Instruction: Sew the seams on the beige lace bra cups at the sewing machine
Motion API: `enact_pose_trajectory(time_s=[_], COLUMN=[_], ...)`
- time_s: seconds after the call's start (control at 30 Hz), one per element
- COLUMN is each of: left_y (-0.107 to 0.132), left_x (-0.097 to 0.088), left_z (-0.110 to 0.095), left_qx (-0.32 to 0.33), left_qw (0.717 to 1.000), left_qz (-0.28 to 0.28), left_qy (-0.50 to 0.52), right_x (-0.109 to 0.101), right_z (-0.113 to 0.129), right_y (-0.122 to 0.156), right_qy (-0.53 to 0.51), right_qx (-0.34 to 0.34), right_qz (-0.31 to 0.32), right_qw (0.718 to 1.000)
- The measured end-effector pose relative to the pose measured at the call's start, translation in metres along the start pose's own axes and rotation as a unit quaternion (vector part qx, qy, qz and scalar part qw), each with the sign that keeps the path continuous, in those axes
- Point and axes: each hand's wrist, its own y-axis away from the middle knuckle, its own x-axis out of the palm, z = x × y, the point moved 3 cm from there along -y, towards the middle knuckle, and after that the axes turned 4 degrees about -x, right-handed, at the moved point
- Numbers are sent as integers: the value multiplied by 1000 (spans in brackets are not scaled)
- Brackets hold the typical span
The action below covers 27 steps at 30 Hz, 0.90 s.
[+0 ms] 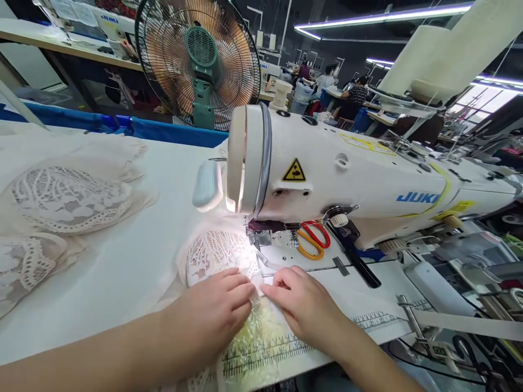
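Note:
A cream lace piece (210, 253), shaped like a bra cup, lies under the needle area of a white sewing machine (314, 158). My left hand (216, 305) rests on its near edge, fingers together and bent down onto the fabric. On the other side, my right hand (304, 305) pinches the fabric edge between thumb and forefinger, close to the presser foot (261, 237). The two hands' fingertips are a small gap apart. Lamp light washes out the fabric at the foot, so the stitching spot is hard to make out.
More lace cups (69, 196) lie at the left of the table. Scissors with red and yellow handles (312, 239) sit beneath the machine arm, beside a black-handled tool (355, 256). A printed ruler (265, 351) runs along the front edge. A large fan (200, 60) stands behind.

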Motion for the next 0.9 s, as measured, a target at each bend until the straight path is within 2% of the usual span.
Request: enact_pose_trajectory(time_s=[0.17,0.33,0.5,0.67,0.9], left_y=[3,-3,-6,-10,-17], left_x=[-1,-4,-9,-12,-18], left_z=[23,46,56,63,77], left_qx=[33,70,82,113,110], left_qw=[999,997,996,993,994], left_qz=[-32,-23,-32,-17,-13], left_qy=[4,-18,-10,8,-14], right_x=[6,8,8,-1,-2], right_z=[3,5,8,15,16], right_y=[-2,-10,-23,-39,-57], right_qy=[48,88,111,122,159], right_qx=[-4,-3,22,73,93], right_qz=[47,80,164,253,289], right_qw=[998,993,980,957,940])
